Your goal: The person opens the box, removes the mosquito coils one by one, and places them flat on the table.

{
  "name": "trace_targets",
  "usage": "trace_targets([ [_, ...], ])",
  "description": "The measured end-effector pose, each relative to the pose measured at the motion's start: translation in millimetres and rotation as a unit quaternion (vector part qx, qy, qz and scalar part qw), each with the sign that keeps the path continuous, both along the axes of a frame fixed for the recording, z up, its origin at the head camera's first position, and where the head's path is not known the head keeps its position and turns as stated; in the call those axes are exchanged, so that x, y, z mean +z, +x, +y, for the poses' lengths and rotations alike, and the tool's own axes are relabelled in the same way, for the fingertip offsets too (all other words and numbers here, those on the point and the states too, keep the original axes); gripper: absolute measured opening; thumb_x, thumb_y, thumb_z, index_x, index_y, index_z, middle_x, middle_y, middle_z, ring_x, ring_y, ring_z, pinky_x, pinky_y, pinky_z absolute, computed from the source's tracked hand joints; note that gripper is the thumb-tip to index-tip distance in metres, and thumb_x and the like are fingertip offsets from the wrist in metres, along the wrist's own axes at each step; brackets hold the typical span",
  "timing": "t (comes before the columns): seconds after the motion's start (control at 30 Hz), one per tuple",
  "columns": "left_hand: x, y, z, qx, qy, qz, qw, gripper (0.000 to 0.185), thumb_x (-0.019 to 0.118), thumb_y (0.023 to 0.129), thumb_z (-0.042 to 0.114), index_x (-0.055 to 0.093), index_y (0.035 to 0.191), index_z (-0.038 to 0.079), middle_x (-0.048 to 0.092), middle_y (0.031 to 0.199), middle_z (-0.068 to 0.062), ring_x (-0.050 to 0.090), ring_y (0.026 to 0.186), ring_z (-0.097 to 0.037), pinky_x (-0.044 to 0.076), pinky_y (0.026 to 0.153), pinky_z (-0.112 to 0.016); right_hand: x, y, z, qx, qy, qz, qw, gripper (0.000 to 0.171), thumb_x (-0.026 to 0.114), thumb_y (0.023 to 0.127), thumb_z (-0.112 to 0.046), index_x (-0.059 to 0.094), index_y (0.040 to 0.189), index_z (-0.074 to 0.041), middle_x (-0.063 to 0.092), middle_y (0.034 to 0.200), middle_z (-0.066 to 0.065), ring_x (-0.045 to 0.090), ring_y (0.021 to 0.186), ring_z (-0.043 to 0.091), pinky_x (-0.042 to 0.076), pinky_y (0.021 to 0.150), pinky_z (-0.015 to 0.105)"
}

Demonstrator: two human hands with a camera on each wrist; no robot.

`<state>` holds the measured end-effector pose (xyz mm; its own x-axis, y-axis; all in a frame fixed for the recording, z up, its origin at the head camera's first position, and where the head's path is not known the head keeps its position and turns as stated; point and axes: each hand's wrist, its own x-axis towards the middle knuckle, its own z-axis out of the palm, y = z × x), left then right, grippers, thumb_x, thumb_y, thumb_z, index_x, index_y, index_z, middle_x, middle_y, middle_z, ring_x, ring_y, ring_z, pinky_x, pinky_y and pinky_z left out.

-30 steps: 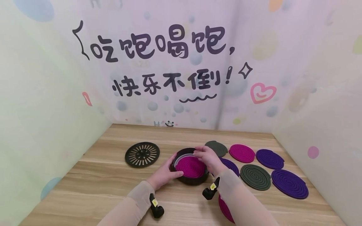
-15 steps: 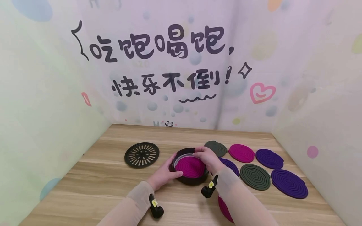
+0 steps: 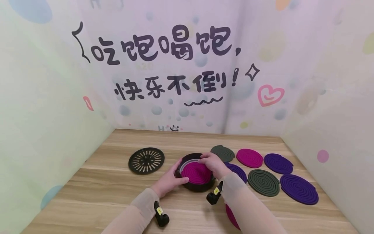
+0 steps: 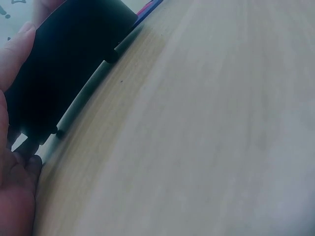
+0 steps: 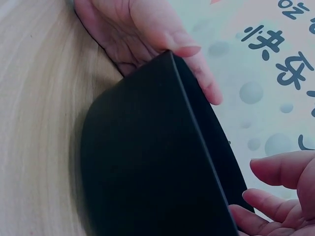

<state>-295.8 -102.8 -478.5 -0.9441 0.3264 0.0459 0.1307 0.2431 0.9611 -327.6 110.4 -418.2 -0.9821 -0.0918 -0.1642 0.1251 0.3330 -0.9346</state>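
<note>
A round black mosquito coil holder [image 3: 197,187] stands on the table, with a magenta mosquito coil [image 3: 196,173] lying inside its grey inner ring. My left hand [image 3: 170,180] grips its left side, thumb over the rim and fingers round the outer wall. From the other side my right hand [image 3: 214,164] reaches over the far right rim. In the right wrist view, the fingertips [image 5: 256,196] of that hand dip just inside the holder's edge, the thumb standing apart from them. Small feet show beneath the holder [image 4: 74,59] in the left wrist view.
A slotted black lid [image 3: 146,160] lies to the left. On the right are several flat coils: grey-green [image 3: 264,182], magenta [image 3: 249,158] and purple [image 3: 299,189]. Another magenta coil [image 3: 231,216] is partly under my right forearm. A printed curtain [image 3: 175,113] stands behind the table.
My right hand's fingers have drawn in slightly and shifted a little at the holder's rim. The left hand, holder and coil keep their places.
</note>
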Motion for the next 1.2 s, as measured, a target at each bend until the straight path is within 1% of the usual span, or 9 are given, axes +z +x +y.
trace_targets([
  [0.2, 0.4, 1.3, -0.2, 0.003, -0.001, 0.002, 1.0, 0.094, 0.079, 0.08, 0.029, 0.022, 0.154, 0.02, 0.024, 0.156, -0.015, 0.021, 0.142, -0.032, 0.017, 0.114, -0.052, -0.6, -0.5, -0.2, -0.001, 0.0, -0.003, 1.0, 0.037, 0.064, 0.087, -0.01, 0.057, 0.12, 0.003, 0.055, 0.121, 0.019, 0.05, 0.111, 0.033, 0.043, 0.092, 0.044],
  [0.43, -0.9, 0.7, 0.5, 0.003, 0.008, 0.004, 1.0, 0.092, 0.078, 0.082, 0.023, 0.022, 0.154, 0.018, 0.024, 0.156, -0.016, 0.022, 0.141, -0.033, 0.017, 0.114, -0.052, 0.8, 1.9, -1.8, -0.005, -0.005, 0.002, 1.0, 0.037, 0.064, 0.088, -0.009, 0.058, 0.121, 0.004, 0.056, 0.119, 0.019, 0.051, 0.109, 0.032, 0.044, 0.091, 0.043],
  [0.5, 3.8, 4.1, 1.8, 0.005, 0.007, 0.005, 1.0, 0.091, 0.077, 0.083, 0.021, 0.021, 0.154, 0.015, 0.024, 0.155, -0.018, 0.021, 0.141, -0.035, 0.016, 0.113, -0.053, 1.1, 2.3, -2.3, -0.006, -0.006, 0.006, 1.0, 0.036, 0.063, 0.088, -0.009, 0.058, 0.121, 0.004, 0.057, 0.118, 0.019, 0.052, 0.108, 0.032, 0.045, 0.09, 0.042],
  [0.6, 3.9, 4.3, 1.8, 0.005, 0.007, 0.005, 1.0, 0.092, 0.077, 0.083, 0.022, 0.021, 0.155, 0.016, 0.024, 0.155, -0.018, 0.021, 0.141, -0.035, 0.016, 0.113, -0.053, 1.0, 2.4, -2.2, -0.007, -0.006, 0.007, 1.0, 0.035, 0.063, 0.088, -0.008, 0.058, 0.121, 0.004, 0.057, 0.117, 0.018, 0.052, 0.107, 0.032, 0.045, 0.089, 0.041],
  [0.7, 3.0, 4.3, 0.9, 0.003, 0.002, 0.007, 1.0, 0.093, 0.078, 0.081, 0.027, 0.021, 0.155, 0.018, 0.024, 0.155, -0.017, 0.022, 0.141, -0.034, 0.017, 0.113, -0.053, 1.3, 2.9, -2.4, -0.006, -0.005, 0.007, 1.0, 0.034, 0.063, 0.088, -0.008, 0.058, 0.12, 0.004, 0.057, 0.117, 0.018, 0.052, 0.107, 0.032, 0.044, 0.089, 0.041],
  [0.73, -0.2, 1.7, 0.1, 0.002, 0.002, 0.005, 1.0, 0.094, 0.079, 0.081, 0.029, 0.021, 0.154, 0.02, 0.024, 0.156, -0.016, 0.022, 0.141, -0.033, 0.017, 0.113, -0.052, 1.2, 3.0, -2.3, -0.006, -0.004, 0.008, 1.0, 0.034, 0.063, 0.088, -0.009, 0.058, 0.12, 0.004, 0.056, 0.117, 0.018, 0.051, 0.107, 0.032, 0.044, 0.089, 0.041],
  [0.77, -0.5, 1.5, 0.0, 0.003, -0.002, 0.004, 1.0, 0.094, 0.079, 0.08, 0.03, 0.022, 0.154, 0.02, 0.025, 0.156, -0.015, 0.022, 0.141, -0.032, 0.018, 0.113, -0.052, 1.4, 3.2, -2.3, -0.007, -0.003, 0.009, 1.0, 0.034, 0.063, 0.088, -0.009, 0.059, 0.12, 0.004, 0.056, 0.118, 0.019, 0.051, 0.108, 0.032, 0.044, 0.09, 0.042],
  [1.03, -0.3, 0.4, 0.3, 0.004, 0.002, 0.001, 1.0, 0.093, 0.078, 0.082, 0.028, 0.021, 0.155, 0.02, 0.023, 0.156, -0.015, 0.02, 0.142, -0.034, 0.016, 0.114, -0.054, 1.2, 3.8, -1.6, -0.008, 0.0, 0.017, 1.0, 0.035, 0.063, 0.089, -0.01, 0.059, 0.122, 0.002, 0.055, 0.125, 0.02, 0.049, 0.114, 0.033, 0.041, 0.097, 0.048],
  [1.2, 1.7, 1.7, 1.3, 0.005, 0.004, -0.002, 1.0, 0.092, 0.077, 0.083, 0.024, 0.02, 0.155, 0.017, 0.022, 0.156, -0.017, 0.019, 0.142, -0.035, 0.014, 0.114, -0.054, 0.1, 3.7, -1.9, -0.014, -0.009, 0.032, 0.999, 0.035, 0.063, 0.089, -0.008, 0.059, 0.122, 0.002, 0.056, 0.125, 0.02, 0.05, 0.115, 0.033, 0.04, 0.099, 0.05],
])
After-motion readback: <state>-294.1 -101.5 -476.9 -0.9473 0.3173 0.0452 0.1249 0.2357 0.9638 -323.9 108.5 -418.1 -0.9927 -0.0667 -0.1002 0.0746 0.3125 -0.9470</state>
